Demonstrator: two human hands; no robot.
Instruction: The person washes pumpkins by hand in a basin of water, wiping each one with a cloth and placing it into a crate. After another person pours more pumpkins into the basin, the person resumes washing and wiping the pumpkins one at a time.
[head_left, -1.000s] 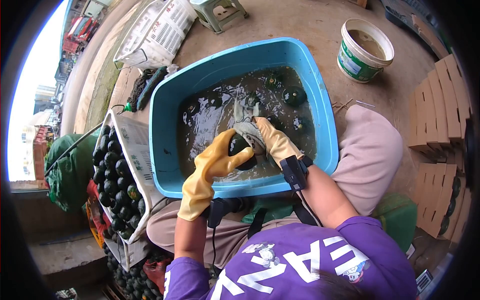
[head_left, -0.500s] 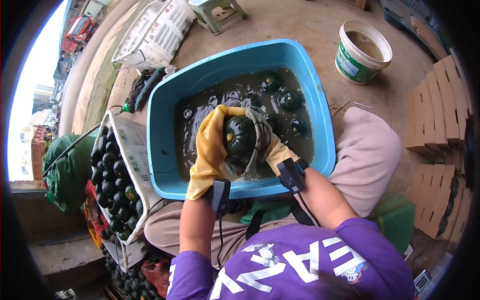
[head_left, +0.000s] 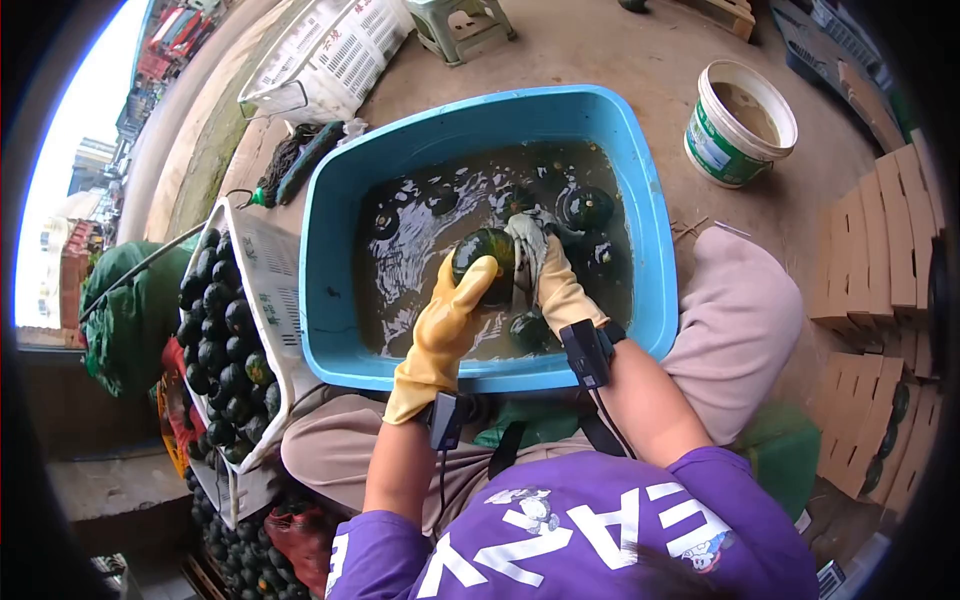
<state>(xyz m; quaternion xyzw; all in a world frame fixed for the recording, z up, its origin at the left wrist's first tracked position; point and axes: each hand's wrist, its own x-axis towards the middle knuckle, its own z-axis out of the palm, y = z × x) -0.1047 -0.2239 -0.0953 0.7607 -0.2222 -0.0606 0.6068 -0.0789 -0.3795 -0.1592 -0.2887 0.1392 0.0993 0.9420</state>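
Observation:
Between my two hands, over the murky water, is a wet dark green squash [head_left: 480,253] with a yellowish patch. My left hand [head_left: 450,318], in a yellow rubber glove, grips its near left side with the thumb across it. In the same kind of glove, my right hand [head_left: 562,290] has a grey cloth [head_left: 527,238] bunched in it, against the squash's right side. Part of the fingers there is hidden by the cloth. Below is the blue basin [head_left: 330,260], where other squashes float, one of them a round squash [head_left: 588,208] at the far right.
Left of the basin leans a white crate [head_left: 275,300] full of dark green squashes. A bucket of murky water [head_left: 740,125] stands at the far right. Cardboard boxes [head_left: 890,235] are stacked on the right. Another white crate [head_left: 330,60] and a stool [head_left: 460,28] are at the back.
My left hand has turned and now holds the squash from the near side, thumb on top. The cloth has shifted to the squash's far right side. Floating squashes have drifted.

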